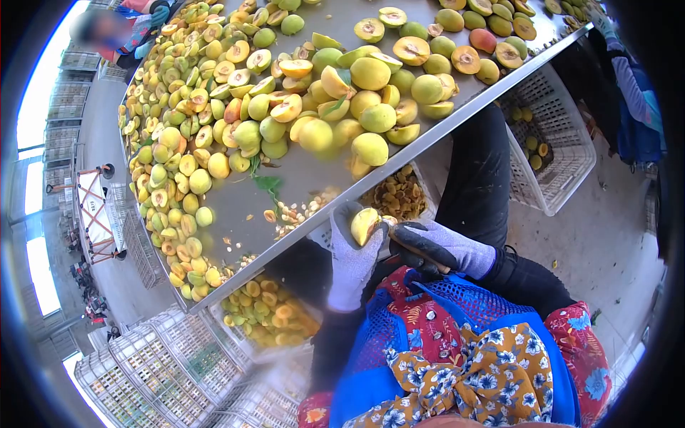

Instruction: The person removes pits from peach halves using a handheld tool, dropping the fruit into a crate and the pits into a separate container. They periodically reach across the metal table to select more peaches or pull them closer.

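Both my hands wear light purple knit gloves with dark palms, held close together in front of the table's metal edge. My left hand [354, 246] is closed around a yellow peach half [364, 225], its cut side partly in view. Right beside it, my right hand [439, 246] is closed on a small tool with a tan handle [444, 268]; its working end is hidden. At the right hand's fingertips is a small orange-brown piece [389, 220], too small to make out. Whole and halved peaches [314, 135] lie heaped on the table just beyond my hands.
The steel table [235, 207] bears pits [300, 214] and a green leaf [268, 184] near its raised edge. Below are brown fruit pieces [396, 196], peach halves [267, 310] and white crates [553, 143], [164, 364]. Other people [132, 32], [631, 100] stand at both sides.
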Tool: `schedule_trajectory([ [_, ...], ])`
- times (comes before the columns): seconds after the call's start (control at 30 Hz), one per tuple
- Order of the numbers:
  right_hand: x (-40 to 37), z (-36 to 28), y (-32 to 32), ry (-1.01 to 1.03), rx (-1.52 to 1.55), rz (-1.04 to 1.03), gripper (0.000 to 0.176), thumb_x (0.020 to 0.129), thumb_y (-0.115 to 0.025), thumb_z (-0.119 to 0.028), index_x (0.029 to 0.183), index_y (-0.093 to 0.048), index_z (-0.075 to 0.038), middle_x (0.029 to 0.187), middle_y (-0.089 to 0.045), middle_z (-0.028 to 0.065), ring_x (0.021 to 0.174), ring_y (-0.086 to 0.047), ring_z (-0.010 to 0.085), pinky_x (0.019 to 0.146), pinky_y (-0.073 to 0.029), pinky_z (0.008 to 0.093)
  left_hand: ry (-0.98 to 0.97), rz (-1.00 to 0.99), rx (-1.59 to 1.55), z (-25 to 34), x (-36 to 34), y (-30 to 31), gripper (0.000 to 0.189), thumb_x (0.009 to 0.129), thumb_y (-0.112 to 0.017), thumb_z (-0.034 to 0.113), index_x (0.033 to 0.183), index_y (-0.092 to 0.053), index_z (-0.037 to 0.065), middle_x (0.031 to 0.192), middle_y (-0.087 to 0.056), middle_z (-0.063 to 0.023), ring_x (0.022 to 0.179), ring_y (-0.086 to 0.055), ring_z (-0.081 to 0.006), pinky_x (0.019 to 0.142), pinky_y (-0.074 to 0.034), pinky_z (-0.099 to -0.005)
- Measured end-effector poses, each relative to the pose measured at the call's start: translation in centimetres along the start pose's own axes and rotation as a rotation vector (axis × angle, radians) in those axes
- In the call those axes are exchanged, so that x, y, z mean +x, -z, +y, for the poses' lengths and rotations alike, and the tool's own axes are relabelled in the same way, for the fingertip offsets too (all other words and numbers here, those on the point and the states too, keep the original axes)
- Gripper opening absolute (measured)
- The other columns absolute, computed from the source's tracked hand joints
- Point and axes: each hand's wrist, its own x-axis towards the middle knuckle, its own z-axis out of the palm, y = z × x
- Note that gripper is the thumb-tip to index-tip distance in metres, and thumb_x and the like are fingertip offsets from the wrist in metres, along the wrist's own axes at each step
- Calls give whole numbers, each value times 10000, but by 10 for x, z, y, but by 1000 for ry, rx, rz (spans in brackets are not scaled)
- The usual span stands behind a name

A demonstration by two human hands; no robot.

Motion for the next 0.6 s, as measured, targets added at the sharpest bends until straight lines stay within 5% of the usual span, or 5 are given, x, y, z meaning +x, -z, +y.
schedule_trajectory([
  [0.23,3,10,-8,76,56,97,487,984,-491,-518,922,-596,-46,559,-488,-28,433,-438,52,401,-327,214,-364,172,385,-6,-15,-13,375,794,-728,5,1101,-514,22,1016,-540,-66,939,-567,-142,817,-491,-277],
  [0.37,1,-3,-4,16,10,128,503,971,-502,-539,909,-594,-48,562,-490,-25,434,-444,51,401,-333,214,-149,98,218,-16,-25,-8,332,801,-708,-7,1069,-515,24,1002,-578,-74,922,-587,-162,838,-490,-285],
  [0.43,1,0,-1,27,-29,159,507,964,-507,-549,909,-598,-53,568,-496,-22,435,-449,53,403,-339,213,-190,213,96,-14,-26,-8,357,801,-701,-22,1090,-498,25,1010,-572,-74,932,-582,-159,854,-488,-275],
  [0.6,-2,-4,-4,-27,-61,116,508,955,-514,-562,903,-608,-66,602,-518,-32,464,-464,49,418,-351,208,-312,0,382,-5,-28,2,407,785,-688,-29,1119,-458,8,1076,-616,-133,996,-619,-222,895,-498,-338],
])
